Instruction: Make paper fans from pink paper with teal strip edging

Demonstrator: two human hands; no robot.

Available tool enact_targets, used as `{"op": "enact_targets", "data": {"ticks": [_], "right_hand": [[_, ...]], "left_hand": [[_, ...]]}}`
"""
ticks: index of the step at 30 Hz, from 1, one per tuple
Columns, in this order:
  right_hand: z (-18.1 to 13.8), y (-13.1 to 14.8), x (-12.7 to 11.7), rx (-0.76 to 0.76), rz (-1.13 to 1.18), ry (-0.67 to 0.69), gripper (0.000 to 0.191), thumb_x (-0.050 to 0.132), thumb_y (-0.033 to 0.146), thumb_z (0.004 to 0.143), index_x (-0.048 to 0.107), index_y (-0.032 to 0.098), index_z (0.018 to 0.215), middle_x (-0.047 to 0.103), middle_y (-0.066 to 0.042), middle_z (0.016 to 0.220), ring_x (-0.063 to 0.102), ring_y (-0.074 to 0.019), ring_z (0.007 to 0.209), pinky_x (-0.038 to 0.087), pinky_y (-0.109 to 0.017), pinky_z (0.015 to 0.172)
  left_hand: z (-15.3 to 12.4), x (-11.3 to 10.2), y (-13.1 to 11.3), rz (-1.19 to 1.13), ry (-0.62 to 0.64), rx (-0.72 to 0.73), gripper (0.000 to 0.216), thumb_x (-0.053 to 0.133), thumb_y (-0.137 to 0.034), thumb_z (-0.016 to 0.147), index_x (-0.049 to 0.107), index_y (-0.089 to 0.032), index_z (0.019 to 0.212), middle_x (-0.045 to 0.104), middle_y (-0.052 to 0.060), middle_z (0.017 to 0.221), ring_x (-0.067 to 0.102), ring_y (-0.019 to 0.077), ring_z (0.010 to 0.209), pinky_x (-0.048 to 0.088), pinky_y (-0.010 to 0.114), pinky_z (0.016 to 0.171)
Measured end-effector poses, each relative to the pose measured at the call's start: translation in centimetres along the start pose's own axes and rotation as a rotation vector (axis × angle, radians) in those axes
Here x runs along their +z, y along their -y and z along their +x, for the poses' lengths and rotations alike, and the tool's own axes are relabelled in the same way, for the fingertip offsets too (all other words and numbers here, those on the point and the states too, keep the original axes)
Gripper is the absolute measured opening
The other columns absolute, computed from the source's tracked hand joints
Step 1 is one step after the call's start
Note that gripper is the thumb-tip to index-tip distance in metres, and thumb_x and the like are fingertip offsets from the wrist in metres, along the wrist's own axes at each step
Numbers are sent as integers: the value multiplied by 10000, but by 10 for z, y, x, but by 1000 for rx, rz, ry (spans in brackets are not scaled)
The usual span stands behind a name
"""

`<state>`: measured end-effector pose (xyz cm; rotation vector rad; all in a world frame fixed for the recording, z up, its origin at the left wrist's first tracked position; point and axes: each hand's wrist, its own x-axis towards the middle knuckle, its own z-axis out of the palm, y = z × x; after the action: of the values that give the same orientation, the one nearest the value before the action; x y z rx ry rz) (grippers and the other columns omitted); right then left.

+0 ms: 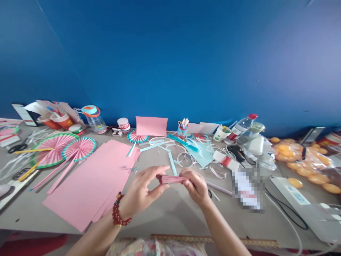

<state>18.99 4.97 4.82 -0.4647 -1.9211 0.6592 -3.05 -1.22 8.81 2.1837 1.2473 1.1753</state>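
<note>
So there's a big blue wall (170,60) at the back, and a grey table (149,220) in front of it that's pretty loaded. A stack of pink sheets (90,181) takes up much of the left side, running right up near the left arm. Over on the right there's a bag of orange balls (303,156), with a white power strip (301,199) nearer the front edge. Left of the sheets sits a pink pleated fan with a green rim (62,144), partly overlapped by a smaller one with a teal rim (80,149). Both hands are up front, around the middle. The right hand (195,185) has its fingers curled in, pinching the right end of a pleated pink paper (172,179). The left hand (145,186) is at the other end, thumb below and index finger above, with a gap between those two; can't tell if its other fingers grip the paper. So the paper sits between the hands, above the table. Beyond them there's a pen cup (182,131) near the wall. Smallest of the lot is a red bead bracelet (117,213) on the left wrist.
</note>
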Motion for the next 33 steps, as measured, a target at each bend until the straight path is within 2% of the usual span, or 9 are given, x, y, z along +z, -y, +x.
{"op": "enact_targets", "data": {"ticks": [4, 9, 20, 23, 26, 29, 33], "right_hand": [[-7, -4, 1, 29, -47, 41, 191, 473, 349, 1006, 562, 224, 893, 598, -24, 750, 564, -164, 672, 435, -278, 628], [-12, -5, 0, 43, -107, 117, 132, 495, 304, 997, 551, 223, 908, 614, -28, 775, 574, -157, 679, 434, -266, 637], [-16, -6, 3, 49, -145, 69, 140, 512, 342, 990, 557, 230, 919, 619, -21, 750, 585, -163, 666, 429, -262, 619], [-15, -4, 2, 53, -146, 55, 143, 505, 337, 992, 574, 227, 933, 630, -27, 755, 597, -167, 675, 440, -265, 623], [-13, -1, 0, 66, -138, 42, 161, 492, 342, 998, 590, 221, 955, 646, -35, 771, 611, -168, 687, 454, -269, 633], [-11, 2, -2, 75, -111, 38, 198, 498, 378, 998, 603, 215, 956, 655, -38, 774, 624, -168, 699, 467, -269, 639], [-9, 4, -1, 89, -55, 38, 286, 490, 454, 994, 615, 207, 924, 651, -36, 745, 620, -162, 670, 474, -266, 613]], "left_hand": [[-2, 1, 1, 23, -62, 45, 472, 617, -196, 925, 468, -275, 1366, 688, 27, 1154, 644, 153, 1032, 462, 272, 966], [0, 2, 1, 48, -54, 85, 463, 603, -187, 933, 465, -262, 1369, 684, 40, 1147, 626, 156, 1053, 459, 264, 962], [1, 4, 3, -75, -56, -1, 374, 605, -199, 927, 541, -263, 1289, 672, 41, 1120, 629, 165, 994, 476, 280, 907], [0, 4, 6, -161, -39, -44, 379, 629, -227, 919, 546, -260, 1287, 662, 54, 1131, 632, 168, 973, 484, 288, 897], [-2, 4, 9, -341, -7, -87, 357, 630, -306, 922, 566, -238, 1267, 651, 74, 1131, 632, 188, 988, 499, 298, 889], [-1, 2, 11, -539, 28, -151, 282, 584, -361, 946, 602, -203, 1179, 647, 82, 1078, 630, 195, 971, 509, 302, 863], [3, -1, 10, -704, 104, -281, 185, 603, -326, 935, 610, -177, 1045, 644, 65, 973, 614, 159, 840, 501, 266, 750]]}}
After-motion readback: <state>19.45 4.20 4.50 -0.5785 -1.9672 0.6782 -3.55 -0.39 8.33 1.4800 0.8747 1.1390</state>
